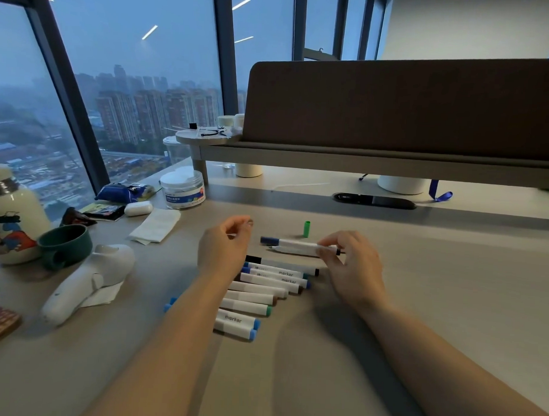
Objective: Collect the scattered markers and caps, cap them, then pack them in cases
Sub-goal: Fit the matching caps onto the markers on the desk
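Hands over the grey desk (pixel 434 322): left hand (pixel 225 248) and right hand (pixel 353 266), apart, with the markers between them.

Far left, a white flask (pixel 11 217) with a cartoon print is cut by the frame edge. A dark green cup (pixel 65 244) sits just beside it. We cannot tell if they touch. A white handheld device (pixel 87 282) lies partly on a tissue, and we cannot make out what it is.

A light blue cap (pixel 170 304) pokes out left of the left forearm, which hides whatever it belongs to.

The left hand is raised off the desk, fingers curled, thumb and forefinger tips close together. The tips are blurred, so we cannot tell whether they pinch anything.

A row of markers (pixel 264 290) lies side by side on the desk between the forearms. Barrels are white, some printed "marker". The left ends run under the left wrist. End colours are light blue nearest us, then green, brown, blue, teal, and black farthest.

Beyond the row, a green cap (pixel 306 229) stands upright, alone.

A pair of markers (pixel 296 246) lies just past the row, pressed close together. The far one has a dark blue cap at its left end. The near one shows a bare tip there. The right hand pinches the pair at its right end, where a black stub sticks out past the fingers. We cannot see whether both barrels are gripped.
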